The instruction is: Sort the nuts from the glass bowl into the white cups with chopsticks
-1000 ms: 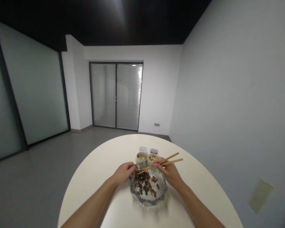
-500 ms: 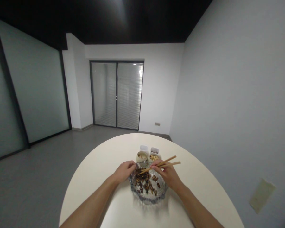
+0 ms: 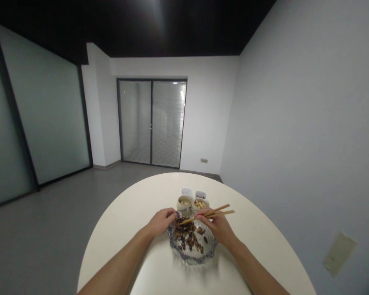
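Observation:
A clear, scallop-edged glass bowl [image 3: 193, 259] stands on the table near me. Inside it lie many brown, glossy oval pieces [image 3: 187, 235] that look like insect pupae, heaped toward its left side. My left hand [image 3: 161, 222] is closed on the bowl's left rim, fingers at the edge. In my right hand [image 3: 217, 228], over the bowl's right side, a pair of wooden chopsticks [image 3: 223, 209] is gripped. Their tips reach left into the brown heap, close together. Whether anything is pinched between the tips I cannot tell.
Behind the bowl stand a beige cup [image 3: 184, 202] with pale contents and another container holding yellowish, peanut-like pieces [image 3: 200, 204]. Farther back are a white dish [image 3: 186, 191] and a second small dish [image 3: 201, 195] with dark bits. The round white table [image 3: 135, 205] has a curved edge.
The chopsticks have shifted slightly and their back ends have come closer together; the tips stay at the heap. My left hand keeps its place on the rim.

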A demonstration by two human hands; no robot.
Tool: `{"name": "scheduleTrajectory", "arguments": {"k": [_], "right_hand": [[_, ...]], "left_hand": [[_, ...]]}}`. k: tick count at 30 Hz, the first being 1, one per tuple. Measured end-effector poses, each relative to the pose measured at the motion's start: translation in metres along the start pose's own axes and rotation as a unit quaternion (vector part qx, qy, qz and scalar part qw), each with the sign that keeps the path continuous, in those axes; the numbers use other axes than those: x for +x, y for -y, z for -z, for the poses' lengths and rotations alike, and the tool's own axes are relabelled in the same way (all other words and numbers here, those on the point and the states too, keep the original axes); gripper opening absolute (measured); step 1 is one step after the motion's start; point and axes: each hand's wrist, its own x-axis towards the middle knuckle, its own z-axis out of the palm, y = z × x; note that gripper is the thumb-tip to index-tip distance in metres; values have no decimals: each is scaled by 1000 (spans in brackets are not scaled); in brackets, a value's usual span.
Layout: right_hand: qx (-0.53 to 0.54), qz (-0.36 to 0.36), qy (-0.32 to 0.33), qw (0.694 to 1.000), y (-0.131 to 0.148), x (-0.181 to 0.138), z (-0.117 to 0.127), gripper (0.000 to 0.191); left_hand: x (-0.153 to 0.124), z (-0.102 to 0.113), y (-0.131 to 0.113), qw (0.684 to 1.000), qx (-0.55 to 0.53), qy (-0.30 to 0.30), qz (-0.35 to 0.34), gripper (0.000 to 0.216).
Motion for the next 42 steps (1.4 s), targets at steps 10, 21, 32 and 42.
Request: {"name": "scheduleTrajectory", "arguments": {"k": [10,21,32,42], "right_hand": [[14,13,-26,999,4,1,10,26],[6,29,-84,996,12,5,21,31],[-24,34,-144,989,-9,49,24,25],[-70,26,-148,986,-31,82,19,31]], "left_hand": [[1,-1,4,1000,-2,1,2,37],[0,0,2,1000,-4,-4,0,35],[2,-1,3,1000,3,-4,3,36],[1,5,-1,1000,-2,0,8,37]]}}
